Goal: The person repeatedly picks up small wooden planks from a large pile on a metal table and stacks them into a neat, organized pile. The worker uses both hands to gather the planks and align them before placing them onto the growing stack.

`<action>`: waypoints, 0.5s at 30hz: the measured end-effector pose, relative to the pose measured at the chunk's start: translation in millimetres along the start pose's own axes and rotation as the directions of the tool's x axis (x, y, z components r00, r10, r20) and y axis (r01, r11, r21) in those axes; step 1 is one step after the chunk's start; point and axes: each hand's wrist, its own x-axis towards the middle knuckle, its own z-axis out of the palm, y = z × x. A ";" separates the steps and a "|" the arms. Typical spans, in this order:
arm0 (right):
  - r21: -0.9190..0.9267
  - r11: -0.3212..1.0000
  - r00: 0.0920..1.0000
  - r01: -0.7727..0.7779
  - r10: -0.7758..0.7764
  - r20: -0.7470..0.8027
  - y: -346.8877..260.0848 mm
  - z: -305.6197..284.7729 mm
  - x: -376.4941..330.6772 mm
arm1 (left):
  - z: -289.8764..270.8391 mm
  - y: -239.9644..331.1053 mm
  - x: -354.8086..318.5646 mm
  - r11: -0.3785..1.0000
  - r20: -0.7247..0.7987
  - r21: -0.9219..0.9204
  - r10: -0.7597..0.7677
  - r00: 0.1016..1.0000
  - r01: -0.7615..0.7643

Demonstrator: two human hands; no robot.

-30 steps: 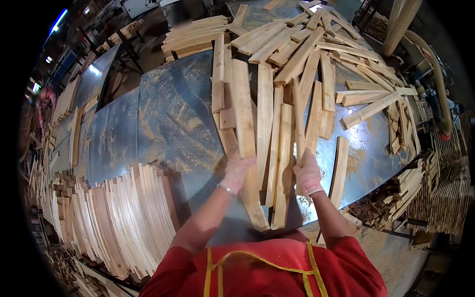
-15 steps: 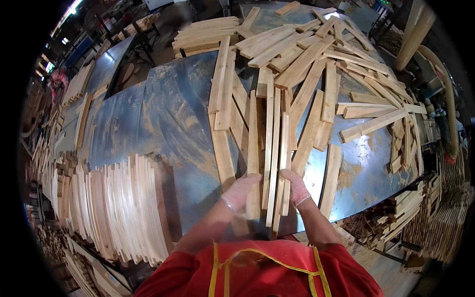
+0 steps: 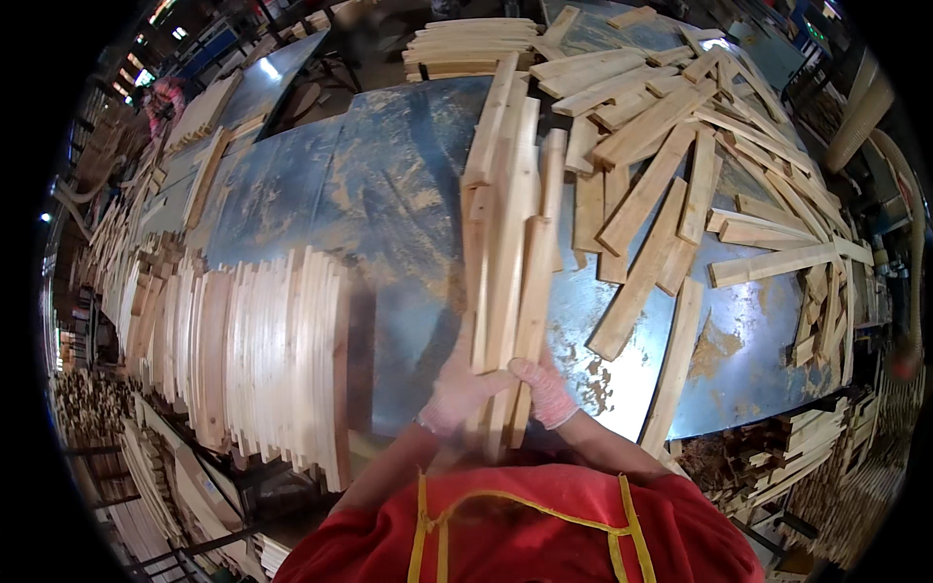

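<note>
Several pale wooden boards [image 3: 507, 262] stand bunched lengthwise between my two gloved hands, their far ends uneven. My left hand [image 3: 463, 394] wraps around the near left side of the bunch, partly blurred. On the right side, my right hand [image 3: 544, 393] is closed on the same boards, its thumb across their near part. The palms and some fingers are hidden by the wood. Just to the right, loose boards [image 3: 641, 262] lie fanned out on the metal tabletop [image 3: 403, 194].
A tight row of upright-edged boards [image 3: 282, 355] is lined up at the left. Beyond is a stack of boards [image 3: 466, 49]; a heap of loose boards [image 3: 768, 155] spreads over the far right. A ribbed hose [image 3: 860, 112] hangs at right. Another person [image 3: 163, 102] is far left.
My hands have drawn the separate boards together into a closer bunch and raised it somewhat. The view has swung left, so the surroundings sit further right.
</note>
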 end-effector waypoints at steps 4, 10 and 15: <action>-0.580 0.814 0.983 -0.020 0.123 0.139 79.0 22.8 10.6 | -57.5 -55.9 -64.9 0.971 -0.175 -0.231 -0.105 0.979 0.062; -1.000 0.009 0.833 -0.023 0.554 -0.014 134.4 77.0 22.0 | -135.6 -109.8 -127.3 0.888 -0.382 0.432 0.021 0.924 0.158; -0.933 -0.094 0.587 0.348 0.798 0.139 161.6 156.3 26.4 | -158.3 -134.7 -136.5 0.375 -0.420 0.877 0.290 0.860 0.302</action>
